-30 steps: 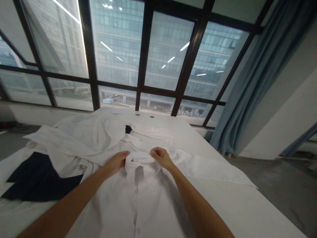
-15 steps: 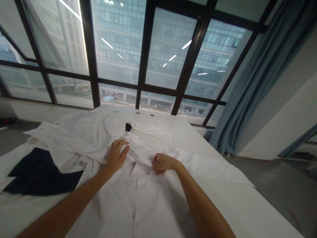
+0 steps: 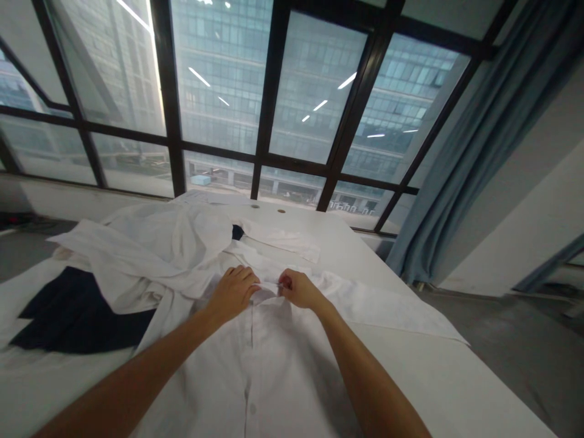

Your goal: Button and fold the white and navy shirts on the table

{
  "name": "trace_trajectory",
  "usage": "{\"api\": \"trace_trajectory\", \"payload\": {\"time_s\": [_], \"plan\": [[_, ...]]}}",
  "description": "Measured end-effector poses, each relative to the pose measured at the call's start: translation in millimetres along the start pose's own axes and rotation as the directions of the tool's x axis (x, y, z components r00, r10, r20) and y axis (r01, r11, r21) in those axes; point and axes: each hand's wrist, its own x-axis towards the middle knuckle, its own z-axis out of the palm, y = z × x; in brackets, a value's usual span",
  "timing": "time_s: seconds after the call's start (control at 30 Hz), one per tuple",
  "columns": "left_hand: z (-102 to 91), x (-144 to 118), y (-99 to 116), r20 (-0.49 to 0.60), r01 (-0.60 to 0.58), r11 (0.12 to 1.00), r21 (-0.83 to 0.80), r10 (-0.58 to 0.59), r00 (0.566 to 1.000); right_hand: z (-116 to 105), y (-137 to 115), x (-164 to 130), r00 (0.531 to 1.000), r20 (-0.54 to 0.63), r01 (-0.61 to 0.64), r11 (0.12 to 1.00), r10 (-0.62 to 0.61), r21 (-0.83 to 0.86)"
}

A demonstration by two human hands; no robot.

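A white button-up shirt (image 3: 274, 371) lies spread on the white table, its front placket and a button facing up and a sleeve stretched out to the right. My left hand (image 3: 235, 290) is closed on the left part of the shirt's collar, thumb towards me and fingers over the far side. On the right part of the collar, my right hand (image 3: 296, 288) pinches the fabric between thumb and fingers. A short stretch of collar (image 3: 267, 292) shows between the two hands, lifted a little. The fingertips are partly hidden by the cloth.
A heap of white garments (image 3: 164, 243) lies to the left, with dark navy cloth (image 3: 86, 313) under it. The white table (image 3: 438, 371) reaches towards large framed windows (image 3: 314, 91). A blue-grey curtain (image 3: 456, 176) hangs at the right.
My left hand has moved right and closed on the collar, close to my right hand. My right hand has risen slightly, and the collar between them is lifted.
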Motion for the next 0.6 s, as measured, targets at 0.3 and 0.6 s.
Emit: {"api": "trace_trajectory", "payload": {"time_s": [0.3,0.6], "plan": [[3.7,0,-2,0.008,0.088,0.996,-0.016,-0.087,0.996,3,-25,-10,0.872,0.327,-0.467,0.821,0.365,0.329],[-1.8,3,-8,-0.045,0.087,0.996,0.029,-0.085,0.995,-10,-24,-11,0.895,0.337,-0.431,0.766,0.293,0.478]]}}
